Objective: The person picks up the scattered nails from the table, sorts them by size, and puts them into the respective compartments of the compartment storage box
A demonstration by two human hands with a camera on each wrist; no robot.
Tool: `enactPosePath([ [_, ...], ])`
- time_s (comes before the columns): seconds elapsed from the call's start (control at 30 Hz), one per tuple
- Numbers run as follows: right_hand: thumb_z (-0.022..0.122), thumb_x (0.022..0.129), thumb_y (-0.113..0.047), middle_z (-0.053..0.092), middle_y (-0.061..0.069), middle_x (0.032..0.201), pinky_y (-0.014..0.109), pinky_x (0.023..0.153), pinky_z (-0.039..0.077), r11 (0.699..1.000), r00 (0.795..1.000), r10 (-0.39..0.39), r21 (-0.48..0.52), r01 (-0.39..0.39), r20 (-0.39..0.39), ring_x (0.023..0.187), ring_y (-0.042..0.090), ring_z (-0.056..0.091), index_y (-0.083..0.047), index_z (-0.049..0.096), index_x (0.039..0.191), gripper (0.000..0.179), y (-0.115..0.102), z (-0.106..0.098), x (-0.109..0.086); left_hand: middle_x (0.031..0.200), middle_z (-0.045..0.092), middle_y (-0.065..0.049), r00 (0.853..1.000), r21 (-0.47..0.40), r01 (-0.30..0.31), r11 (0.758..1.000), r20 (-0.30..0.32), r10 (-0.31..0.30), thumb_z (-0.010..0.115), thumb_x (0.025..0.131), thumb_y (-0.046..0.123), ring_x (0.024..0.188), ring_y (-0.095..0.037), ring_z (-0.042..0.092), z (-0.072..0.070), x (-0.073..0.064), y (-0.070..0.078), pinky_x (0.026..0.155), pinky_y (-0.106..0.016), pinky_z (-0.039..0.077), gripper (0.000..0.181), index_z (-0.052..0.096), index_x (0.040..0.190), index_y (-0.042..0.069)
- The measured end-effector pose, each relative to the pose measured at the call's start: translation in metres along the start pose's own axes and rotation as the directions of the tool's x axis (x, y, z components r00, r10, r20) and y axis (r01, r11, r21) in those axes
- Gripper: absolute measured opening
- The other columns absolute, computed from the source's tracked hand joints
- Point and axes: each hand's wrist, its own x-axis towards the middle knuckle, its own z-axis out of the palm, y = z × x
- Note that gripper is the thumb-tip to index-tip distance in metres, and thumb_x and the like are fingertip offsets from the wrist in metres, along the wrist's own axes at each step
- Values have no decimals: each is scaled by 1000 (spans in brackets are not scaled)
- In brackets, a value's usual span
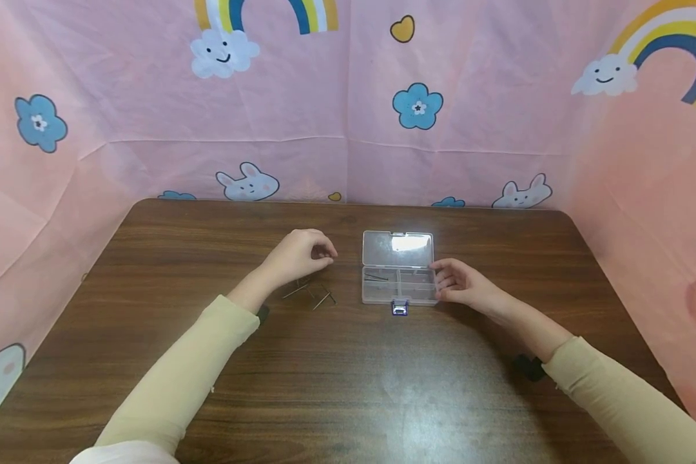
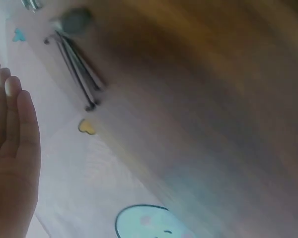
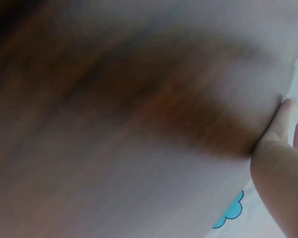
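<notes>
A clear plastic compartment box point(image 1: 381, 294) stands with its lid point(image 1: 383, 249) up and back. Thin metal nails point(image 1: 376, 278) lie in one left compartment. My right hand point(image 1: 464, 283) holds the box's right side, thumb by the front corner and fingers by the hinge; in the right wrist view its thumb point(image 3: 283, 116) meets the edge. To the left, my left hand point(image 1: 298, 254) hovers over the table, fingers bent, thumb and forefinger apart, nothing seen between them. Several loose nails point(image 1: 323, 300) lie below it; the left wrist view shows nails point(image 2: 77, 72) beyond the straight fingers point(image 2: 27, 119).
A dark wood-grain table point(image 1: 301, 386) carries everything. Pink printed cloth point(image 1: 377, 174) hangs along its back and both sides. The box's blue-edged latch point(image 1: 400, 307) sticks out at the front.
</notes>
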Motion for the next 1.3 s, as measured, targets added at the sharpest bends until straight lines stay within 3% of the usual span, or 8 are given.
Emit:
enactPosePath([
  [0.33,63,99,8,53,23,120,14,90,55,1000,1000,-12,0,12,9,104,11,58,13,39,150,56,-1,1,0,99,77,-6,1000,6,0,1000,24,0,79,92,4,93,-21,72,-8,-9,-16,88,-39,61,9,80,100,7],
  [0.5,65,98,7,55,17,117,14,90,56,1000,1000,-16,-5,16,6,103,10,59,12,40,149,56,-1,2,1,100,78,-6,999,25,3,1000,53,-4,79,92,1,94,-21,73,-13,-15,-27,89,-40,62,12,80,101,8],
  [0.77,64,98,9,54,20,119,14,90,55,1000,1000,-4,-4,4,2,103,11,58,12,40,150,57,-1,1,0,104,77,-7,995,-2,-40,999,95,40,79,90,-4,99,-24,75,-20,-22,-42,92,-41,63,16,80,101,8],
  [1.3,65,98,6,54,24,119,15,90,55,1000,1000,-8,-9,8,0,104,12,58,12,41,149,57,0,1,0,105,77,-7,982,25,-79,997,174,74,75,90,-8,98,-24,75,-24,-27,-51,92,-43,63,21,80,103,8],
])
